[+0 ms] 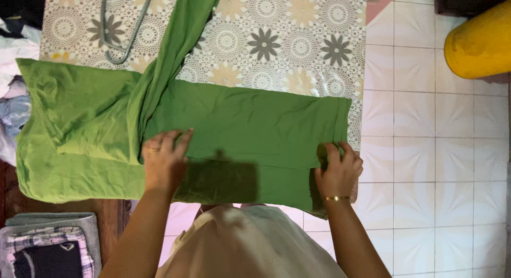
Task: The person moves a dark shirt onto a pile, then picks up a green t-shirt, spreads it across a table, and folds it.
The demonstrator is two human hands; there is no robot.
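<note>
A green garment (pixel 239 123) lies spread across a table with a floral lace-pattern cloth (pixel 282 44); one long green part runs up toward the table's far edge. My left hand (pixel 164 160), wearing a ring, rests flat on the cloth near its middle, fingers apart. My right hand (pixel 338 169), with a gold bangle at the wrist, pinches the garment's right edge near the table's corner. The near edge of the garment hangs over the table toward me.
A grey clothes hanger (pixel 120 28) lies at the table's far left. Folded clothes (pixel 50 246) are stacked at lower left, more laundry (pixel 13 70) at the left edge. A yellow rounded object (pixel 479 41) stands on the white tiled floor (pixel 426 150) at upper right.
</note>
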